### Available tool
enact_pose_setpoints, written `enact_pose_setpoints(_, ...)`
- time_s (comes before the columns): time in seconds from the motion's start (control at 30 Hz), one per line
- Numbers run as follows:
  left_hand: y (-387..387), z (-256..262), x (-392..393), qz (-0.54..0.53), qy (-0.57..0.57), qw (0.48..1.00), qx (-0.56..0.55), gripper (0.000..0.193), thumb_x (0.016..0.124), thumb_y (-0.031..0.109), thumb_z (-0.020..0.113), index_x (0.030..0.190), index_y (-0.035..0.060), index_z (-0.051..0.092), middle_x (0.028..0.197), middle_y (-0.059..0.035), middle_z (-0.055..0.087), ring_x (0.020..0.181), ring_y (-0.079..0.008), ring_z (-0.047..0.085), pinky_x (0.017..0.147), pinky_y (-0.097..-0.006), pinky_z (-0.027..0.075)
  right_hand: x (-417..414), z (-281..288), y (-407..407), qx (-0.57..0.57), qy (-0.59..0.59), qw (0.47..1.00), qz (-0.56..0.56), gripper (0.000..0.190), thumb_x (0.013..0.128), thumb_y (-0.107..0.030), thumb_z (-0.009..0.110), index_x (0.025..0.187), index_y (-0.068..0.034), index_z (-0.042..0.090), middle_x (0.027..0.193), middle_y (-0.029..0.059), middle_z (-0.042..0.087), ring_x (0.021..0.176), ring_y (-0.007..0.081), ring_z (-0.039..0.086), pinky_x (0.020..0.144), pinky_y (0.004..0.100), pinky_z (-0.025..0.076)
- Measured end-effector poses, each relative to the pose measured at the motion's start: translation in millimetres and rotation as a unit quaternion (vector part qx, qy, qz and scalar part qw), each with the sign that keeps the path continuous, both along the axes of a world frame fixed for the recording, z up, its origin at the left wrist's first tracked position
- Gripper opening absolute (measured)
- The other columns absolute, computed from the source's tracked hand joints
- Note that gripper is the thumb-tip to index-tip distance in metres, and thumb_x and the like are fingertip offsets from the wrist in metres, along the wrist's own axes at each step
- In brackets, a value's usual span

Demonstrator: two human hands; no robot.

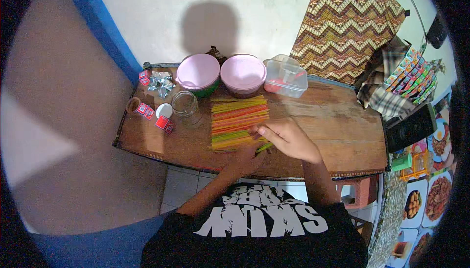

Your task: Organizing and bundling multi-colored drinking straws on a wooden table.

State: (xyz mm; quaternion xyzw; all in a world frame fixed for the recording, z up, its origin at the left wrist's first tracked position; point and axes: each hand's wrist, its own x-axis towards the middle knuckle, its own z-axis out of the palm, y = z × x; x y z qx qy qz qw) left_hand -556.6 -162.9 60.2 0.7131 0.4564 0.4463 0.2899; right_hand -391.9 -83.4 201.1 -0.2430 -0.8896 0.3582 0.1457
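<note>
Many coloured straws (pixel 238 119), yellow, red and green, lie side by side on the wooden table (pixel 330 128) in front of me. My right hand (pixel 288 139) is over their right end, fingers bent and pointing left. Under it, my left hand (pixel 251 157) reaches in from the lower left to the near right corner of the straws. A short green straw piece (pixel 264 147) shows beside its fingers; whether the hand grips it is unclear. The fingertips of both hands are partly hidden or blurred.
Behind the straws stand two bowls with pink lids (pixel 198 71) (pixel 243 73) and a clear plastic box (pixel 286 80). At left are a glass jar (pixel 184 104), a white lid (pixel 164 110), crumpled foil (pixel 161 84) and red packets (pixel 164 124). Checked cloth (pixel 391 100) hangs at right.
</note>
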Motion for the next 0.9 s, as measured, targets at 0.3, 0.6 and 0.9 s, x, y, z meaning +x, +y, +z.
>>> enact_pose_setpoints(0.3,-5.3,7.6,-7.0,0.057,-0.079,0.98,-0.172,0.039,0.095,0.011,0.062,0.133,0.0021,0.062,0.115,-0.0197,0.072,0.108,-0.0303,0.07,0.095,-0.0403,0.052,-25.6,-33.5,-12.3,-0.339,0.387,0.854,-0.078,0.04,0.114,-0.031,0.041,0.121,0.004,0.059,0.084,0.0049,0.063,0.077,0.0143,0.061,0.071,0.0296,0.047)
enact_pose_setpoints(0.6,-8.8,-13.4,-33.3,0.098,-0.193,0.969,-0.116,0.043,0.101,0.021,0.062,0.138,-0.0004,0.054,0.114,-0.0148,0.067,0.104,-0.0159,0.062,0.091,-0.035,0.05,-83.6,-18.3,-41.7,-0.473,0.358,0.798,-0.107,0.04,0.114,-0.038,0.038,0.088,-0.008,0.047,0.083,0.0043,0.045,0.074,0.0151,0.043,0.069,0.0311,0.038)
enact_pose_setpoints(0.9,60.1,13.6,-168.0,0.232,-0.153,0.958,0.07,0.021,0.098,0.016,0.064,0.112,-0.0002,0.066,0.088,-0.0044,0.066,0.078,-0.0133,0.057,0.069,-0.032,0.048,-191.5,54.2,-8.5,-0.279,0.374,0.881,0.077,0.044,0.113,-0.031,0.04,0.076,-0.007,0.042,0.072,-0.0004,0.033,0.069,0.0129,0.034,0.065,0.0314,0.032)
